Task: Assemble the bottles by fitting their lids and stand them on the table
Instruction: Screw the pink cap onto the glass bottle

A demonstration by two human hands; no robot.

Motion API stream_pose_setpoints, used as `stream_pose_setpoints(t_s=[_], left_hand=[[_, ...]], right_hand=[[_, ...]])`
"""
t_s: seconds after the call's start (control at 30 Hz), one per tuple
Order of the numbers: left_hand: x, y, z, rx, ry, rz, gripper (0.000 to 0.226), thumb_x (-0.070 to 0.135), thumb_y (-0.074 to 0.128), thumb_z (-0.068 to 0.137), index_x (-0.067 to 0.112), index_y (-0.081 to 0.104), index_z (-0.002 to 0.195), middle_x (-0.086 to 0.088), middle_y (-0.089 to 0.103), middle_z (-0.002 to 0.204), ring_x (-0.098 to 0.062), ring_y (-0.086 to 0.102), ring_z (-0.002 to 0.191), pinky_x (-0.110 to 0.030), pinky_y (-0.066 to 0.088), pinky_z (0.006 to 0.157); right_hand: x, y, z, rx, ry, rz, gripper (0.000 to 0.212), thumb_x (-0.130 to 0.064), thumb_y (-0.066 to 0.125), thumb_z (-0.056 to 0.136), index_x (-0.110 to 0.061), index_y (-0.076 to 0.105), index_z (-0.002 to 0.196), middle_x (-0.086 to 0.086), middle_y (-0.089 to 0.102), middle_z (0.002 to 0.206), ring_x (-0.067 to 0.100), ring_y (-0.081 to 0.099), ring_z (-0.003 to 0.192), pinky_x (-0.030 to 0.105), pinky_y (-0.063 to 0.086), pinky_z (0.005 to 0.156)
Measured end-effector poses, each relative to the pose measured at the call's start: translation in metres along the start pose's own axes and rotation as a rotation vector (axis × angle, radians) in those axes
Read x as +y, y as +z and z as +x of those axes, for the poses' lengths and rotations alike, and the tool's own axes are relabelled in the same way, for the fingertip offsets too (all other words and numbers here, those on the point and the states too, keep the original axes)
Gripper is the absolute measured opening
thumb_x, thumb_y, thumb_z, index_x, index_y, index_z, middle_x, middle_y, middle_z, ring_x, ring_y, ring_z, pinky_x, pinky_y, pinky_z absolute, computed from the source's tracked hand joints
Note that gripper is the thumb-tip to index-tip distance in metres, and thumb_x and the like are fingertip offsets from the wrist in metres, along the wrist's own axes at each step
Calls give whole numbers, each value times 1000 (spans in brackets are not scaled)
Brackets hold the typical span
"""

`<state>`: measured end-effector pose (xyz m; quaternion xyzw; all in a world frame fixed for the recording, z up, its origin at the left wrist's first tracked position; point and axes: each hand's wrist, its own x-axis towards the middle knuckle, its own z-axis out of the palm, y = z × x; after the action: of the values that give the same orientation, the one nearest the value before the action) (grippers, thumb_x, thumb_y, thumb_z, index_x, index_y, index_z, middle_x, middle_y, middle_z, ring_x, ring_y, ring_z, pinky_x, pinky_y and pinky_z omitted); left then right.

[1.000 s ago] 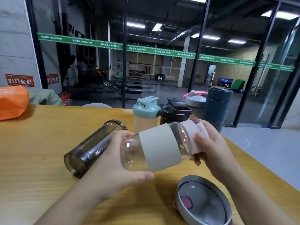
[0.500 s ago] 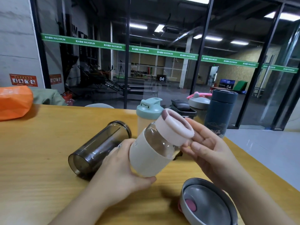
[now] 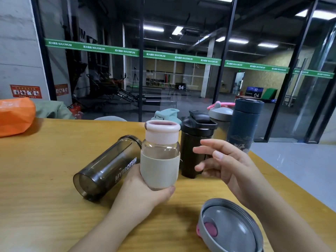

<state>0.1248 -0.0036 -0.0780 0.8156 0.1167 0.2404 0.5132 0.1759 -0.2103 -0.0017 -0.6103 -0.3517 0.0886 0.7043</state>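
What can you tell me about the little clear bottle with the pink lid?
The small clear bottle looks like glass, with a beige sleeve wrapped round its lower body and a pale pink lid fitted on top. It looks empty and is held nearly upright above the wooden table. The left hand grips it round the sleeve near the base; the right hand is beside it, fingers spread, not touching.
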Motion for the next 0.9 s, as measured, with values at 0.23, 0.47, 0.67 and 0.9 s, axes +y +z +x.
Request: stream_pose_setpoints(t_s=[0.23,0.47,0.67,0.9], left_hand=[[-3,8,1,-4,2,14,76,51,82,40,31,53,107,13,64,100,-3,62,92,-30,51,77],[-6,9,3,-10,4,-21,79,52,81,40,31,53,111,16,64,101,1,61,93,-23,47,73],[-9,11,5,-11,18,-9,77,46,87,47,29,50,114,15,62,102,-4,59,98,-23,44,74],[-10,17,12,23,17,24,78,44,87,50,29,48,116,21,59,100,-14,57,105,-29,45,82]], right_hand=[[2,-3,0,30,22,-53,47,-39,63,65,-18,65,108,8,71,107,20,68,75,29,55,67],[5,-4,0,29,45,-130,32,-24,56,79,-16,65,109,8,72,101,19,66,75,30,55,71],[8,-4,2,32,62,-156,32,-24,56,79,-17,65,108,6,73,99,18,66,74,30,56,70],[14,-4,4,27,95,-174,31,-26,56,78,-18,65,107,0,74,95,15,66,72,27,54,68]])
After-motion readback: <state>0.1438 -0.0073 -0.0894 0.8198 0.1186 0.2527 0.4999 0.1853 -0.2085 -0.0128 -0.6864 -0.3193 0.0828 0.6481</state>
